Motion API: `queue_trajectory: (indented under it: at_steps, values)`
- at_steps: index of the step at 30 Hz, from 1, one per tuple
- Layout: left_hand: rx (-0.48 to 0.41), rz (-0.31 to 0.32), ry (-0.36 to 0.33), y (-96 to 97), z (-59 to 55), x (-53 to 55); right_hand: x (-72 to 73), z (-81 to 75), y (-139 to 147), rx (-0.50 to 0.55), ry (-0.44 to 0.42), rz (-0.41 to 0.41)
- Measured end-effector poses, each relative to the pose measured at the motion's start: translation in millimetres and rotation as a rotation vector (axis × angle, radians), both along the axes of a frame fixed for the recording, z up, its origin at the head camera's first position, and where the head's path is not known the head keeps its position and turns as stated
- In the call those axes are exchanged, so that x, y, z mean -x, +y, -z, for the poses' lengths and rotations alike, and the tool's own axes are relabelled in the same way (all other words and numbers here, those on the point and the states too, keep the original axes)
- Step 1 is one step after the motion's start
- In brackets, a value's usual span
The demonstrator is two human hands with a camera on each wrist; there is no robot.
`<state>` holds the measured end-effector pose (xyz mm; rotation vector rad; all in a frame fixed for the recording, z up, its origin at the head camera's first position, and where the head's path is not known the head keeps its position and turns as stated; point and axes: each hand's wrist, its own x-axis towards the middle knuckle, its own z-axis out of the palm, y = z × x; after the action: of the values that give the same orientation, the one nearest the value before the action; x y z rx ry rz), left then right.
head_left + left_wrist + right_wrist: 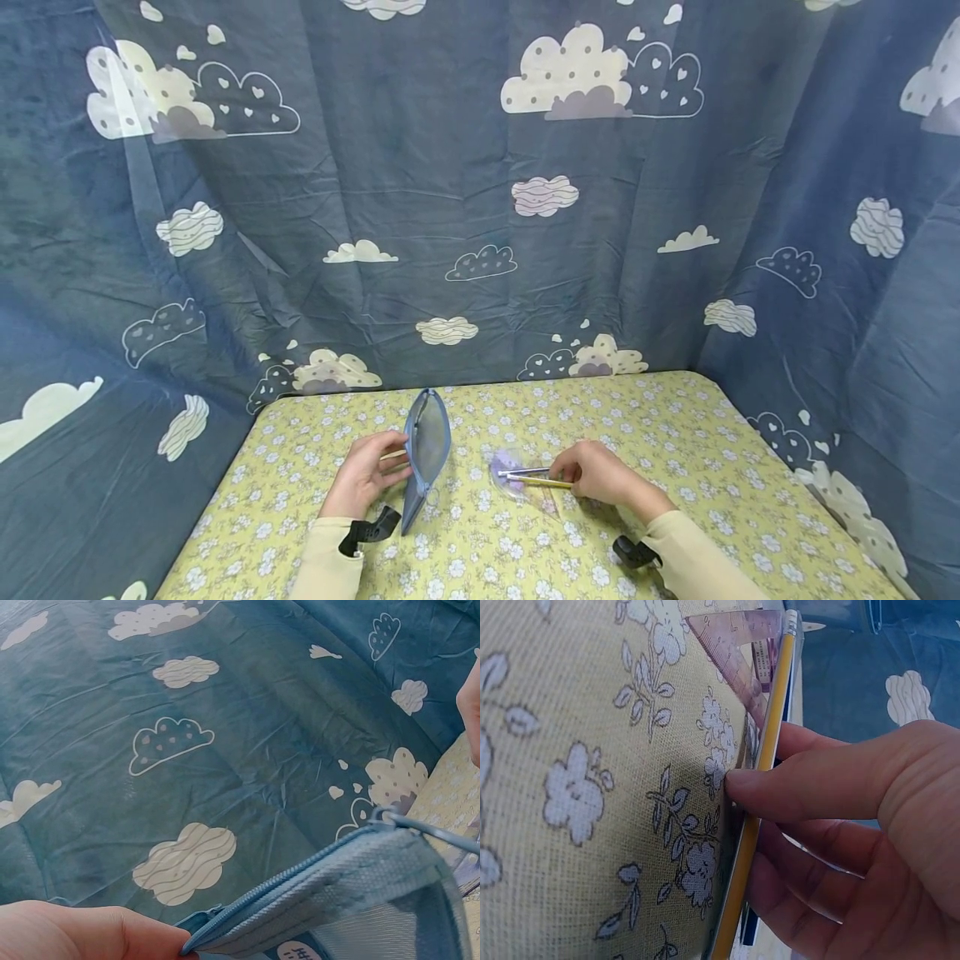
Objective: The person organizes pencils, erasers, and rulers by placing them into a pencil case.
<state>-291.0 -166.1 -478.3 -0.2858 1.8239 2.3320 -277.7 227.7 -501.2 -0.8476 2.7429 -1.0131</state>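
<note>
The fingers of the left hand [365, 475] pinch one side of a blue zip pouch [431, 437], which stands upright beside them, mouth gaping, between the two hands. Over the desk [645, 400], the right hand [600, 473] has its fingers pinching a yellow pencil [540, 481] and a slim bluish stick [527, 472], both jutting out toward the pouch. Near those fingertips I can see a clear triangle ruler [721, 649].

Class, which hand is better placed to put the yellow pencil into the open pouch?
Probably the right hand: it holds the yellow pencil, while the left hand grips the pouch.
</note>
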Motion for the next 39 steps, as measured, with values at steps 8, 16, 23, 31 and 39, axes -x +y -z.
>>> queue_trajectory:
  at_steps: [8,16,23,31,39]
  values:
    - [0.0,0.001,0.011,0.6,0.4,-0.6,-0.1,-1.3,-0.8,-0.037,0.032,-0.028]
    - [-0.007,0.002,0.001,0.0,1.2,0.8,-1.9,-6.5,-3.5,-0.059,0.029,-0.04]
    - [-0.006,-0.002,0.006,-0.3,1.0,0.5,-5.9,-11.3,-6.1,-0.051,0.027,-0.058]
    - [-0.002,0.013,0.017,-0.4,-0.6,-0.2,-8.8,-17.5,-13.8,-0.045,0.021,-0.057]
    - [-0.007,0.007,0.002,-0.9,0.0,1.0,-11.5,-24.4,-23.3,-0.048,-0.004,-0.05]
